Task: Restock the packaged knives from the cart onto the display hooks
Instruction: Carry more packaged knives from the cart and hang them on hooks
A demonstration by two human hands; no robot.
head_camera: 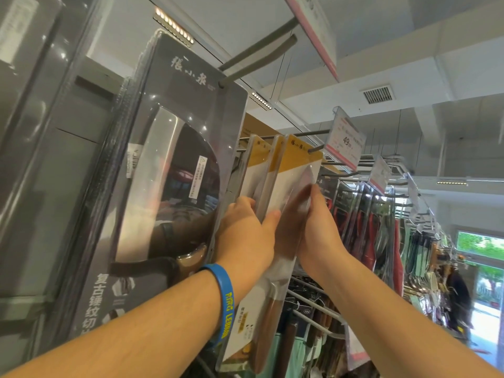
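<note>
A knife in a clear pack with a yellow-and-white card (293, 165) hangs at the front of a display hook (313, 150), with two like packs behind it. My left hand (245, 233) grips the pack's left edge, thumb on its front and fingers behind. My right hand (317, 227) holds the right edge with fingers stretched up along it. A large grey cleaver pack (174, 165) hangs on a padded hook (253, 60) at the left, close to the camera. The cart is out of view.
A price tag reading 49 (347, 141) sits at the hook's end. More hooks with packaged utensils (381, 227) run off to the right. Bare wire hooks (313, 298) stick out below the pack. A pink-edged label strip (316, 31) hangs overhead.
</note>
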